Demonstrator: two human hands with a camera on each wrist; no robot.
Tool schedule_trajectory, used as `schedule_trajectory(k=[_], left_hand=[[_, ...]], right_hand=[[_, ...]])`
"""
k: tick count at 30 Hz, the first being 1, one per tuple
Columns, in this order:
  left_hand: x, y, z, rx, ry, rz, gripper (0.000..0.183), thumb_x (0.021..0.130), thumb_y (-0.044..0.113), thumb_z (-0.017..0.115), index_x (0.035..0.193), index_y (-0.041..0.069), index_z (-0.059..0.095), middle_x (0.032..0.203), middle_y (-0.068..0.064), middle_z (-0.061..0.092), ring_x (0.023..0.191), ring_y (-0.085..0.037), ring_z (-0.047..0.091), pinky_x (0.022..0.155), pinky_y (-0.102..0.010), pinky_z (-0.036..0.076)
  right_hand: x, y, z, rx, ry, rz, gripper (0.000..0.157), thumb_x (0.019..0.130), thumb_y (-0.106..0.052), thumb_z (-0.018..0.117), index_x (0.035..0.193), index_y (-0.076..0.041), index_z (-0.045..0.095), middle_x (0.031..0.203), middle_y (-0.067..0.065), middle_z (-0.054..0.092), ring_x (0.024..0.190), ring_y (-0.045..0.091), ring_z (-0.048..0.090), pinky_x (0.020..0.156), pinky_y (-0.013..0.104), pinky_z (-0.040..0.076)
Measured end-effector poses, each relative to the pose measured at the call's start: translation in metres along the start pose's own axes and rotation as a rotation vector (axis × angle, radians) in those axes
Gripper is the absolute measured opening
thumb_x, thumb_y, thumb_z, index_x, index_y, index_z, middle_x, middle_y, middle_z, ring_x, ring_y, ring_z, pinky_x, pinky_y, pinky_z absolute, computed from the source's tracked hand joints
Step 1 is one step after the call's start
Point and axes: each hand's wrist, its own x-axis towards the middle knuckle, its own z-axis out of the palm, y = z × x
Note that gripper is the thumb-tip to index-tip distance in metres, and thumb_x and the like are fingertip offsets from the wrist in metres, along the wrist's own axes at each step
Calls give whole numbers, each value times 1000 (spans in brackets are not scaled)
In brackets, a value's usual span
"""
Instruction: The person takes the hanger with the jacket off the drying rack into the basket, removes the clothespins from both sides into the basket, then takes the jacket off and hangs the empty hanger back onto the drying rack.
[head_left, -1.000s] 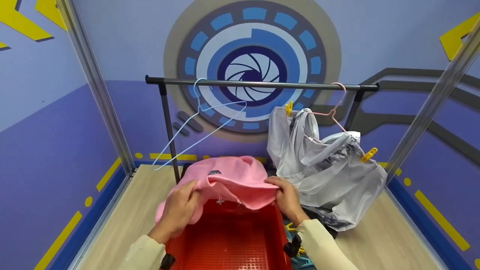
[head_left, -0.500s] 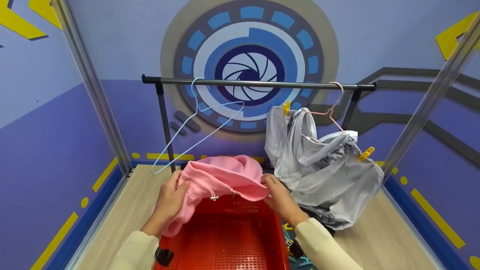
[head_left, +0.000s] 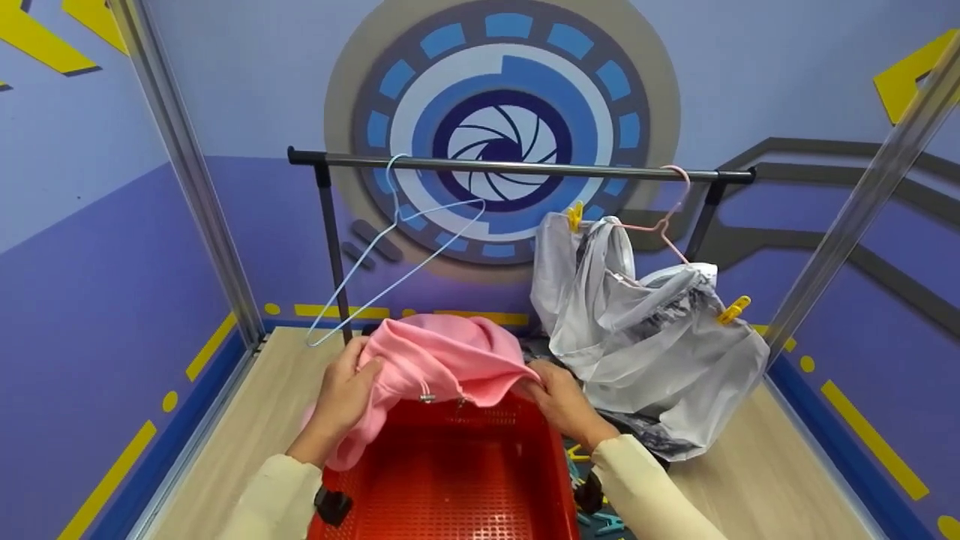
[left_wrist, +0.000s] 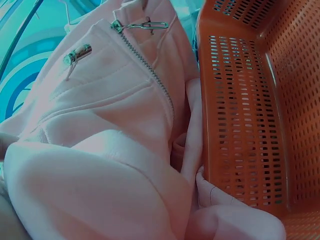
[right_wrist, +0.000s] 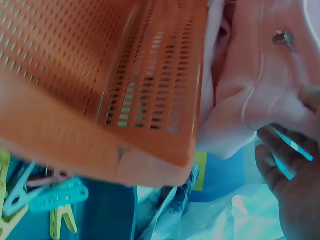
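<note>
A pink zip-up garment (head_left: 450, 349) with a drawstring toggle (head_left: 427, 397) is stretched between both hands over the far end of a red basket (head_left: 465, 487). My left hand (head_left: 339, 397) grips its left side, thumb on top of the cloth. At the opposite edge my right hand (head_left: 564, 399) pinches the fabric; in the right wrist view this hand (right_wrist: 300, 190) has its thumb on the cloth and fingers beneath. The left wrist view shows the metal zip (left_wrist: 150, 70) and a sleeve-like fold near the basket wall (left_wrist: 245, 120). Cloth hides most left fingers.
A black rail (head_left: 510, 167) stands behind, bearing a light blue hanger (head_left: 397, 279) and a pink hanger (head_left: 664, 225). Grey-white clothing (head_left: 637, 337) hangs from the pink one with yellow clips (head_left: 735, 309). Loose clothespins (right_wrist: 57, 195) lie in a dark bin right of the basket.
My left hand has moved left, turning the garment's left side up so the drawstring area faces me. The right hand shifted slightly left and has re-gripped the right edge.
</note>
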Motion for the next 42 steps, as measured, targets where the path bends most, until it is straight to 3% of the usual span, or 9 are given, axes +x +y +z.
schedule_trajectory(k=[5,9,13,16,21,24,28,35,42], left_hand=[[-2,7,0,256,45,130,9,87,11,60,96,13,60,75,-4,55,72,-18,49,67,-31,39],[-5,18,1,484,112,312,7,80,8,67,84,12,62,70,-3,55,68,-18,50,64,-32,43],[-5,21,5,406,89,374,19,79,-4,62,94,9,65,85,-6,66,74,-20,59,71,-36,53],[-4,19,8,324,59,380,37,77,-10,59,107,12,64,95,-5,68,80,-18,62,77,-37,54],[-6,15,11,358,29,426,51,69,-6,71,114,15,61,100,-3,61,85,-16,58,76,-34,52],[-7,12,15,403,15,454,44,67,5,81,106,14,63,97,-3,58,87,-17,57,77,-34,51],[-9,8,19,452,40,474,26,68,18,85,85,17,66,85,1,56,80,-12,55,72,-31,49],[-14,6,22,584,129,552,37,71,40,81,65,20,50,61,10,38,55,-8,39,60,-30,32],[-16,9,31,549,136,500,24,78,30,77,72,20,56,58,11,33,54,-5,35,51,-21,28]], right_hand=[[1,-5,-2,-168,66,41,6,87,-15,66,87,-20,63,81,-7,64,77,14,63,67,32,49],[1,-12,-3,98,12,144,31,86,7,57,109,-11,67,95,6,72,64,19,69,55,32,55],[4,-15,0,237,53,92,38,78,18,53,105,-4,68,96,11,72,72,18,69,62,28,56],[5,-14,5,96,104,-97,36,71,16,63,99,-6,69,102,9,68,96,18,63,83,31,51],[3,-13,12,-163,97,-246,45,59,-1,82,98,-10,61,107,7,55,97,24,56,82,38,48],[3,-19,16,-337,123,-204,46,56,-10,86,91,-12,56,100,4,53,87,26,55,73,38,46],[7,-28,21,-430,130,-142,34,61,-12,80,82,-10,53,87,5,53,74,29,55,64,39,44],[11,-42,24,-290,48,85,15,77,-18,66,71,-14,51,75,5,59,69,34,63,55,45,45],[13,-39,26,-198,77,163,37,74,-40,75,63,-16,50,65,3,55,60,25,56,54,36,42]])
